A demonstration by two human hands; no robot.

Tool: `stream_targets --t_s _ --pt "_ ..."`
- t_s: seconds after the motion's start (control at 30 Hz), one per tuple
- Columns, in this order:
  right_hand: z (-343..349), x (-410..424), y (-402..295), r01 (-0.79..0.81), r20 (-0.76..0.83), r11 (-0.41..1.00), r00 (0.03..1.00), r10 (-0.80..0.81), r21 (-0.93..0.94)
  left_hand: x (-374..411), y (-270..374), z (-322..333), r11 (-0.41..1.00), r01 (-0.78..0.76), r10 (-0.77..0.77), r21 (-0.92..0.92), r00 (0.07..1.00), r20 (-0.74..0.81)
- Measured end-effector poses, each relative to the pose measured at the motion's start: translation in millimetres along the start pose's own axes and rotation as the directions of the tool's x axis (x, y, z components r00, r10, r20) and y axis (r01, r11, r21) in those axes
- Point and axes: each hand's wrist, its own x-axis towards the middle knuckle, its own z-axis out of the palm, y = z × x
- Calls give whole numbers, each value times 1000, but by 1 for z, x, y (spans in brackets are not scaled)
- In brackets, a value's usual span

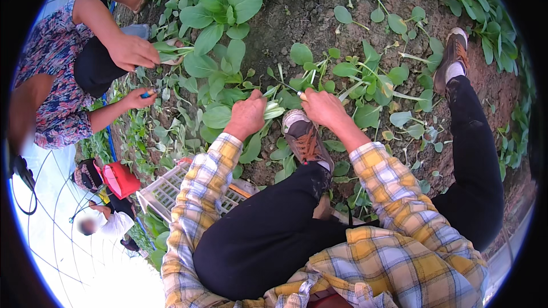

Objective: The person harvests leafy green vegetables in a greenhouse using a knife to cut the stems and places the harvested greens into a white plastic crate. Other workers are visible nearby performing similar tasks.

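Observation:
My left hand (248, 114) is closed around a bunch of leafy greens, their pale cut stalks (273, 110) pointing right and the broad leaves (217, 116) hanging out on the left. In my right hand (324, 108) is a knife with a light wooden handle (303, 96); its thin dark blade (287, 86) reaches up and left, just above the stalks. The blade's tip lies among leaves. Loose leaves and stems (368, 78) are strewn on the soil right of my hands, and rooted leafy plants (220, 13) grow above them.
A pale plastic crate (165, 188) stands beside my left forearm. My shoe (305, 137) is close below both hands; the other shoe (452, 57) is far right. At left, a co-worker's hands (135, 53) hold greens and a blue-handled tool (149, 93). Another person (112, 218) is further off.

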Motion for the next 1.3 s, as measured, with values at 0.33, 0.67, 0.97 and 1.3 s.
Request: stream_targets --t_s 0.33,0.67,0.97,1.3 --pt "-24 0 13 27 -125 939 992 17 343 -22 19 -33 968 43 -58 -249 997 -54" --pt "-62 3 -3 111 -81 162 981 -179 981 -24 70 -106 424 -90 5 -901 995 -97" --pt "-139 -9 -5 325 -320 29 940 -123 945 60 106 -135 266 -304 66 -915 953 -297" --pt "-187 103 91 53 -353 642 868 349 765 242 127 -208 719 -236 440 654 883 -166"
